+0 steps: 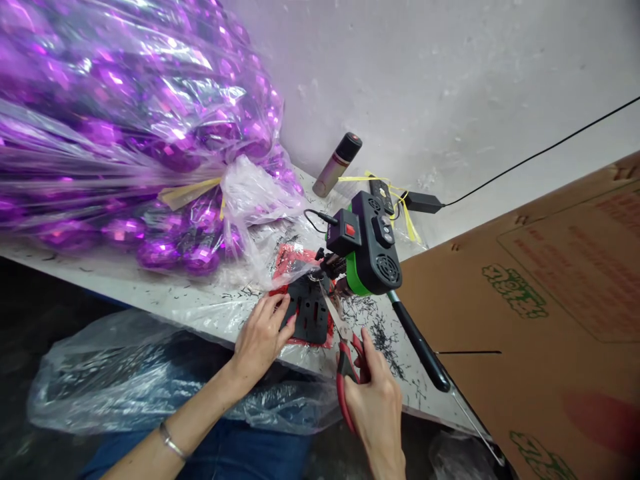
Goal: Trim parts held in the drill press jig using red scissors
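Red-handled scissors (344,363), gripped in right hand (376,397), at right edge of black plate (309,315); left hand (260,333), fingers parted, at plate's left edge.

The scissors (345,363) in the right hand (377,393) have smooth metal blades (338,319); beyond the left hand (257,340) is a glossy plastic bag (150,87).

White table (145,288) (black scraps (389,341) atop)
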{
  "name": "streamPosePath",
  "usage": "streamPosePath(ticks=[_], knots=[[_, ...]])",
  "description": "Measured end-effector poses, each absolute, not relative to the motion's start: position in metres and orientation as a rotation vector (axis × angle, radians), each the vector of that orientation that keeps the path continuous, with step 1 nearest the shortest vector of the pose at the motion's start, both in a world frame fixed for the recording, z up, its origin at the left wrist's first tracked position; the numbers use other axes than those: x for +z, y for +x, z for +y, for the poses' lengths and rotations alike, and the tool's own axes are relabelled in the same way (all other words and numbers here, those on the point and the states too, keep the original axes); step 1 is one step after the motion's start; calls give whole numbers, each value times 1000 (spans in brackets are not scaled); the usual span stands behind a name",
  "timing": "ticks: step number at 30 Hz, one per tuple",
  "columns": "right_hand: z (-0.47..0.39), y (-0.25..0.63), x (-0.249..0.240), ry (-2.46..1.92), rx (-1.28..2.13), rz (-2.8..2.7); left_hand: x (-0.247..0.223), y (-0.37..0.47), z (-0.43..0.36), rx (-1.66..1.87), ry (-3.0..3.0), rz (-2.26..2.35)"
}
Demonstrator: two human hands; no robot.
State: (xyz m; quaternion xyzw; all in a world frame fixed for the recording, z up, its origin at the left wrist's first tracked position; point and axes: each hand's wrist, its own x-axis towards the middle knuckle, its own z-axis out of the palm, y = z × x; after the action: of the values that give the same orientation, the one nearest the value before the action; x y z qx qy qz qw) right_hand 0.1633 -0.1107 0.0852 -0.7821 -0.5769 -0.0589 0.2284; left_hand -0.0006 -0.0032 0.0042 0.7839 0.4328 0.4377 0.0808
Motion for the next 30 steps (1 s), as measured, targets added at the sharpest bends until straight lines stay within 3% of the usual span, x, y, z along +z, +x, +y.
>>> streamPosePath(ticks=[12, 21, 30], knots=[[-121, 157, 83, -2237, 130, -1277, 3, -1, -3, 1322, 2318, 1295], [-125, 175, 94, -2186, 578, -1136, 4, 0, -3, 1337, 2329, 1297], [-139, 187, 105, -2250, 484, -1212, 3, 1, -3, 1334, 2319, 1295]])
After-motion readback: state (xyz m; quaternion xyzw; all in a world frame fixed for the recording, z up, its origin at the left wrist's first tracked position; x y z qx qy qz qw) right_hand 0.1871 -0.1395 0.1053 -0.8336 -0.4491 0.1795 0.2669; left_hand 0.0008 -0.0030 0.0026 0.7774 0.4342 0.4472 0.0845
